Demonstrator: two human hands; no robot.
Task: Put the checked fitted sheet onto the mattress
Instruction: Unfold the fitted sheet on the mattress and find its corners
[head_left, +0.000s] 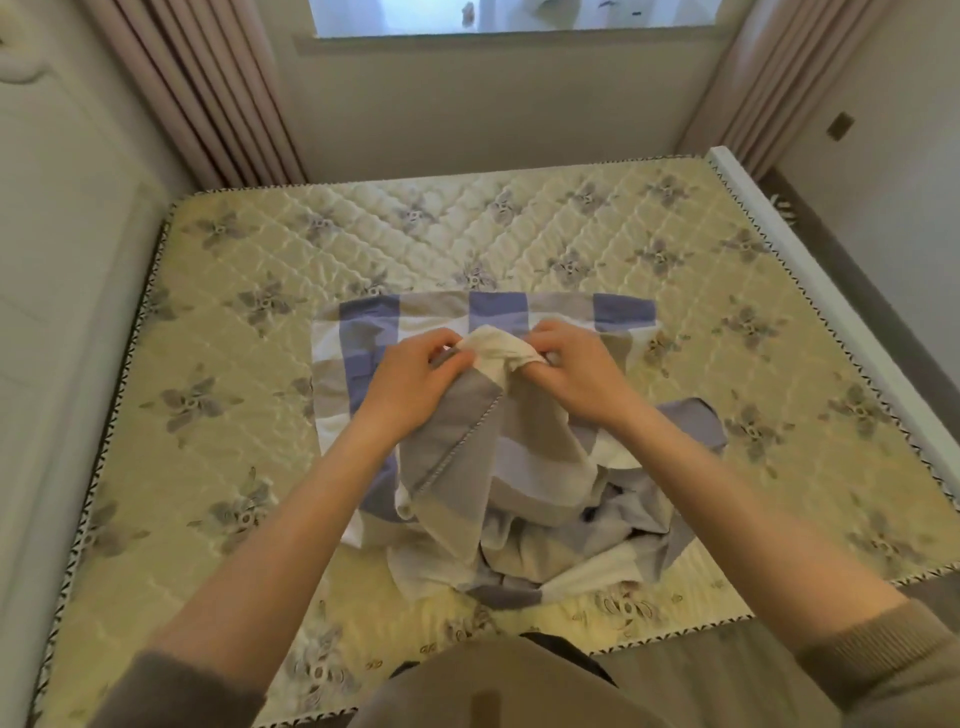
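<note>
Writing on the checked fitted sheet (524, 467): none readable
Writing on the mattress (467, 223): none readable, only a flower pattern

The mattress (519, 228) fills most of the view, its quilted top pale yellow with grey flower motifs stitched in a diamond pattern. A black-and-white zigzag piping (113, 415) runs round its edge, and a white bed frame (818, 270) shows just beside its right side. Only 1 thing lies directly on it: the checked fitted sheet (363, 332), in blue, grey and white squares, at the middle and towards the near edge. Its far part lies flat and folded, its near part sits bunched in a loose heap, and 1 fold rises off the surface.
</note>
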